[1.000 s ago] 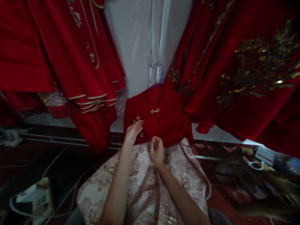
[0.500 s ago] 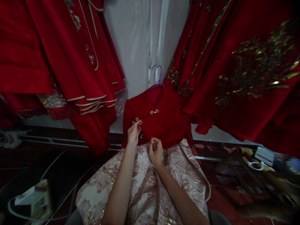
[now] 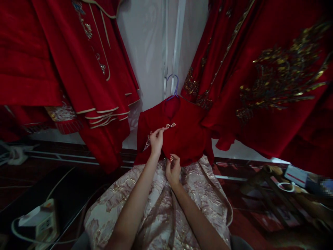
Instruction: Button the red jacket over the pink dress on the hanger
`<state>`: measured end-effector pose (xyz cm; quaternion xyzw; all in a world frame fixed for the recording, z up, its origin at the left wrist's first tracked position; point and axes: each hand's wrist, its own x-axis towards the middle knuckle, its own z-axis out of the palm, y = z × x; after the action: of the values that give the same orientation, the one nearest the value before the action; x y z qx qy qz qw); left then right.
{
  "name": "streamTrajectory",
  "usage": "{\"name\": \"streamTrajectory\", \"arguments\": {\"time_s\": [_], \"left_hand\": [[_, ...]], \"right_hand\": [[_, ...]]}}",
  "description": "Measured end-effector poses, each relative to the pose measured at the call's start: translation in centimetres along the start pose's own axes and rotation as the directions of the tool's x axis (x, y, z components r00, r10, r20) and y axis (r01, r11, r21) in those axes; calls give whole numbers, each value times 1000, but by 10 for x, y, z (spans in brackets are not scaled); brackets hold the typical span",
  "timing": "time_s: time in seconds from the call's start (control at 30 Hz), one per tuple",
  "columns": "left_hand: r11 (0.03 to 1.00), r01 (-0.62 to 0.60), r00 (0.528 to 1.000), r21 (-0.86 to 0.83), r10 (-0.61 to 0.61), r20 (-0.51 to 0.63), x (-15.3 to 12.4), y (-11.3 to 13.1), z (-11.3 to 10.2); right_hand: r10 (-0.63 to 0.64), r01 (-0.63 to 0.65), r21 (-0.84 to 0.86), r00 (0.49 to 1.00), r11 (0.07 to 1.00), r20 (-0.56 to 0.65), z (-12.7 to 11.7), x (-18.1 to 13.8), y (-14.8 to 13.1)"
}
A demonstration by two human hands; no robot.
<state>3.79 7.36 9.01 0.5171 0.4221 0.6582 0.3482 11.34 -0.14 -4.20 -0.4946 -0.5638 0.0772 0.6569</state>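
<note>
A red jacket hangs in front of me on a purple hanger. Across its upper front is a beaded flower-shaped clasp. My left hand reaches over the jacket, fingers stretched toward the clasp's left end, where the fingertips seem to touch. Low on the jacket, my right hand pinches a small beaded flower ornament between thumb and finger. More beaded trim shows left of my left hand, partly hidden by it.
Patterned shiny cloth covers my lap. Red garments hang at the left, and a red garment with gold embroidery hangs at the right. A power strip with a cable lies lower left. Rolls and a white ring sit lower right.
My left hand has left the beaded trim at the jacket's left and moved right and up to the upper clasp. My right hand stays nearly in place with its ornament.
</note>
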Motion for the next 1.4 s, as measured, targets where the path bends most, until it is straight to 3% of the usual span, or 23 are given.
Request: {"name": "streamTrajectory", "arguments": {"time_s": [0.1, 0.23, 0.43, 0.53, 0.63, 0.7, 0.87, 1.03, 1.23, 1.4], "left_hand": [[886, -304, 952, 351, 269, 145, 11, 16, 13], [603, -471, 879, 644, 385, 283, 17, 23, 14], [383, -689, 723, 615, 413, 553, 30, 26, 7], [300, -784, 619, 543, 429, 658, 43, 31, 8], [224, -860, 508, 458, 460, 728, 56, 34, 11], [190, -881, 468, 434, 488, 737, 64, 34, 12], [122, -899, 418, 420, 518, 746, 74, 32, 12], [71, -879, 435, 471, 524, 733, 77, 34, 7], [77, -880, 442, 469, 493, 749, 71, 44, -4], [38, -908, 385, 418, 471, 794, 67, 49, -11]], "right_hand": [[13, -14, -4, 1000, 1000, -17, -3, -1, 4], [52, -52, 2, 998, 999, -47, -6, -2, 6], [79, -79, 18, 996, 997, -34, -6, 0, 6], [84, -83, 34, 996, 996, -13, -7, 1, 4], [79, -82, 110, 996, 991, 34, -8, 0, -1], [68, -80, 181, 995, 980, 73, -8, 0, -6], [60, -80, 227, 994, 971, 93, -6, 2, -20], [93, -86, 238, 996, 967, -17, -9, 20, -38], [79, -52, 245, 992, 968, -100, -23, 66, -65], [40, -12, 223, 992, 975, -124, -33, 89, -76]]}}
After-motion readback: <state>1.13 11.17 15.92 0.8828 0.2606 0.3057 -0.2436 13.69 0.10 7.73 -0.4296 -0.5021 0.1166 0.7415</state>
